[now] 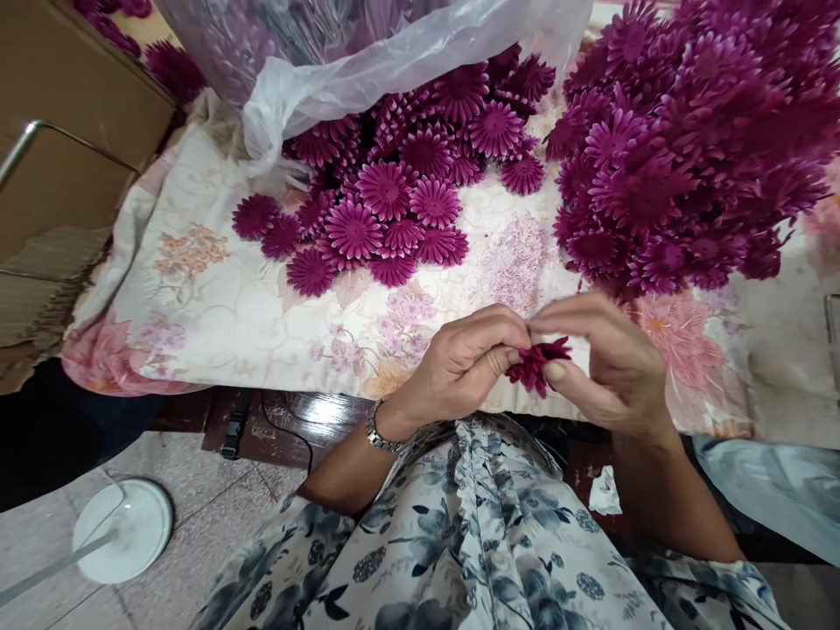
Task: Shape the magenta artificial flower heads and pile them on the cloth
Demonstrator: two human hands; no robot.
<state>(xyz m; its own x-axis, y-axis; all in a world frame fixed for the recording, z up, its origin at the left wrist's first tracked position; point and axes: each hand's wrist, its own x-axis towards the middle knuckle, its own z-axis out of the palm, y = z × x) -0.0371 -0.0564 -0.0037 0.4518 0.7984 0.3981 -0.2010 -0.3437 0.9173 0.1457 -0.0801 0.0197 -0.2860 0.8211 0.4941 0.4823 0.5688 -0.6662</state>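
Over the near edge of the cloth-covered table, a small magenta artificial flower is pinched between my two hands. My left hand, with a metal watch at the wrist, grips its left side between thumb and fingers. The thumb of my right hand presses on the flower's right side, its index finger reaching over toward the left fingertips. Beyond my hands, a pile of flat magenta petal pieces spreads from a clear plastic bag. A taller heap of fuller magenta flowers stands at the right.
A floral tablecloth covers the table. A cardboard box stands at the left. Below on the tiled floor is a round white base with a pole. A crumpled white tissue lies by my right forearm.
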